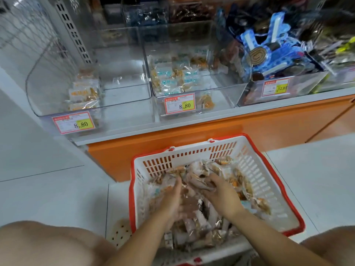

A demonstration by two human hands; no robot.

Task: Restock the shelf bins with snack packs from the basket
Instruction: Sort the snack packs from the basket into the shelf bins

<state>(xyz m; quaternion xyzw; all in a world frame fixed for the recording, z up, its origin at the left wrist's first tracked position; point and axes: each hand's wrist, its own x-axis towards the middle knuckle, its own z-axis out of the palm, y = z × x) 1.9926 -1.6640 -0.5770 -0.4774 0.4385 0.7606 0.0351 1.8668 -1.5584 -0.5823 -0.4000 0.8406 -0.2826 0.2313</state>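
A white basket (pixel 255 169) with a red rim sits on the floor in front of me, filled with clear snack packs (pixel 199 227). Both my hands are down among the packs. My left hand (pixel 172 198) lies with its fingers stretched forward over the pile. My right hand (pixel 221 192) curls its fingers around a bunch of packs near the middle. Above, on the shelf, the left clear bin (pixel 123 104) holds a few orange-labelled packs (pixel 84 93). The middle bin (pixel 221 96) holds several blue-labelled packs (pixel 178 75).
A third bin (pixel 299 89) at the right is piled with blue cookie packs. Price tags reading 8.80 hang on the left and middle bins. An orange shelf base (pixel 211 137) stands right behind the basket. My bare knees frame the bottom corners.
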